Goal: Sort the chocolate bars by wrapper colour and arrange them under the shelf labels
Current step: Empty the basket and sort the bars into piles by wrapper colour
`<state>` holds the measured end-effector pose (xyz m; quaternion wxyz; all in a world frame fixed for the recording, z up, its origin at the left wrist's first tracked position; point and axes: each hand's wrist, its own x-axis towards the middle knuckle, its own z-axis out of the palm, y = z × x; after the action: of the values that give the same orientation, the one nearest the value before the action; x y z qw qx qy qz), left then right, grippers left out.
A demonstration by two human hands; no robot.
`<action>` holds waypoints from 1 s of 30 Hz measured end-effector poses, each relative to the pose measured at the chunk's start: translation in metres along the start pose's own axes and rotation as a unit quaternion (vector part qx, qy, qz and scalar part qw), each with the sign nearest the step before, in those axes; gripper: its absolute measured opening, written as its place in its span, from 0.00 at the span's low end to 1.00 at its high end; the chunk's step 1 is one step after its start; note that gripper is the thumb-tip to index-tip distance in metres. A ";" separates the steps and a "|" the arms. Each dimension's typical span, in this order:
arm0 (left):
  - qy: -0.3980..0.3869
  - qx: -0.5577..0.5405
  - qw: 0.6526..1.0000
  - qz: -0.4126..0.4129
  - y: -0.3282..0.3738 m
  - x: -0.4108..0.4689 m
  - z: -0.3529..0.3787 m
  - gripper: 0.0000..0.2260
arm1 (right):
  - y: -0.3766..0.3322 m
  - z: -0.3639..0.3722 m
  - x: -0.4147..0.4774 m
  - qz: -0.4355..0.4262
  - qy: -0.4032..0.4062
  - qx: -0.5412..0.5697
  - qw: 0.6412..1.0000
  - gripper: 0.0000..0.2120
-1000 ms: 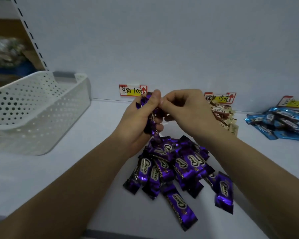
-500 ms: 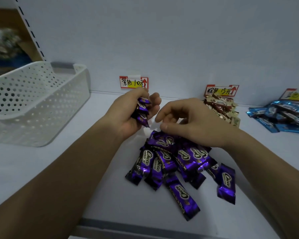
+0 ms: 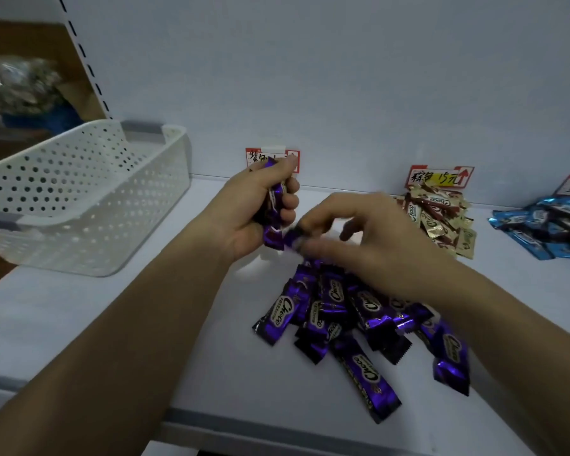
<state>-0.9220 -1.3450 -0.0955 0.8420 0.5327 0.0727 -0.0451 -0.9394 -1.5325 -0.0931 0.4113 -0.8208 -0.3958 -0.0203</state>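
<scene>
Purple bars being gathered on the shelf (image 3: 79, 324)
Left hand (image 3: 247, 212): grip clamped round a few purple bars (image 3: 273, 205) near the purple label (image 3: 260, 156). Right hand (image 3: 372, 238): blurred above the loose pile (image 3: 343, 311), grip impossible to tell. The wrappers look light and slippery, best pinched mid-length.

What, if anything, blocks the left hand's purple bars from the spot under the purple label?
Nothing visible. The left hand holds its purple bars in front of the purple label, hiding part of it; the purple pile lies nearer the person.
</scene>
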 end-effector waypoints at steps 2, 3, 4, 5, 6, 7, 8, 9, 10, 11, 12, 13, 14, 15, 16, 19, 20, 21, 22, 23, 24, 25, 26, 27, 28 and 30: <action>-0.011 -0.004 1.000 -0.007 -0.004 -0.003 0.005 0.19 | 0.001 -0.003 0.004 0.054 0.102 0.119 0.986 0.03; -0.024 -0.005 1.000 -0.005 -0.006 -0.004 0.008 0.26 | 0.003 -0.002 0.007 0.081 0.142 0.153 0.975 0.03; -0.039 0.000 0.999 0.003 -0.008 -0.005 0.012 0.31 | 0.004 -0.001 0.010 0.107 0.171 0.175 0.964 0.05; -0.050 0.015 0.999 0.017 -0.011 -0.006 0.015 0.31 | 0.007 0.001 0.012 0.129 0.189 0.192 0.954 0.08; -0.055 0.042 0.997 0.036 -0.014 -0.007 0.016 0.27 | 0.008 0.003 0.014 0.144 0.198 0.207 0.947 0.10; -0.057 0.072 0.994 0.052 -0.016 -0.007 0.017 0.22 | 0.010 0.004 0.016 0.152 0.198 0.214 0.944 0.09; -0.051 0.091 0.993 0.056 -0.018 -0.006 0.017 0.16 | 0.011 0.005 0.016 0.153 0.191 0.206 0.947 0.07; -0.037 0.095 0.994 0.048 -0.018 -0.005 0.015 0.13 | 0.013 0.004 0.015 0.150 0.180 0.181 0.955 0.04; -0.016 0.085 0.996 0.031 -0.017 -0.005 0.013 0.10 | 0.016 0.002 0.013 0.144 0.169 0.145 0.964 0.03; 0.003 0.064 0.998 0.015 -0.015 -0.004 0.011 0.08 | 0.019 -0.001 0.011 0.139 0.158 0.102 0.972 0.04; 0.017 0.041 0.999 0.008 -0.011 -0.006 0.010 0.08 | 0.022 -0.004 0.009 0.133 0.147 0.052 0.979 0.04; 0.030 0.029 0.999 0.015 -0.007 -0.008 0.009 0.08 | 0.025 -0.008 0.007 0.125 0.139 -0.004 0.982 0.04; 0.038 0.039 0.998 0.034 -0.003 -0.011 0.009 0.10 | 0.028 -0.012 0.006 0.118 0.130 -0.058 0.983 0.04; 0.043 0.087 0.993 0.061 0.000 -0.015 0.009 0.12 | 0.031 -0.016 0.005 0.116 0.124 -0.096 0.981 0.04; 0.042 0.178 0.979 0.091 0.002 -0.021 0.008 0.14 | 0.035 -0.019 0.005 0.120 0.123 -0.115 0.978 0.04; 0.010 0.550 0.826 0.124 0.008 -0.042 0.005 0.12 | 0.042 -0.023 0.005 0.135 0.115 -0.141 0.974 0.06; 0.004 0.623 0.775 0.106 0.008 -0.050 0.007 0.14 | 0.043 -0.024 0.005 0.138 0.098 -0.153 0.973 0.07; 0.003 0.662 0.745 0.086 0.006 -0.057 0.009 0.17 | 0.042 -0.024 0.005 0.141 0.073 -0.160 0.974 0.09; 0.007 0.677 0.733 0.069 0.001 -0.065 0.012 0.22 | 0.041 -0.022 0.005 0.144 0.046 -0.162 0.975 0.10; 0.016 0.684 0.727 0.058 -0.006 -0.070 0.016 0.28 | 0.039 -0.020 0.005 0.147 0.022 -0.163 0.975 0.11; 0.026 0.694 0.717 0.061 -0.016 -0.075 0.019 0.34 | 0.037 -0.017 0.004 0.151 0.006 -0.167 0.974 0.13; 0.038 0.710 0.700 0.071 -0.027 -0.078 0.021 0.40 | 0.036 -0.012 0.003 0.156 0.000 -0.173 0.972 0.14; 0.049 0.729 0.678 0.078 -0.038 -0.083 0.024 0.44 | 0.035 -0.006 0.002 0.163 -0.001 -0.180 0.970 0.14; 0.057 0.745 0.659 0.084 -0.047 -0.087 0.027 0.46 | 0.036 0.000 0.001 0.168 0.000 -0.188 0.968 0.14; 0.064 0.760 0.641 0.089 -0.054 -0.089 0.030 0.48 | 0.037 0.005 0.000 0.171 0.003 -0.196 0.966 0.15; 0.077 0.783 0.609 0.107 -0.065 -0.087 0.034 0.46 | 0.040 0.010 -0.001 0.190 0.023 -0.182 0.965 0.14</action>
<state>-1.0150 -1.4035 -0.1238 0.0948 0.9943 0.0171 0.0466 -0.9159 -1.5400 -0.1268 0.2604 -0.9412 -0.2127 -0.0328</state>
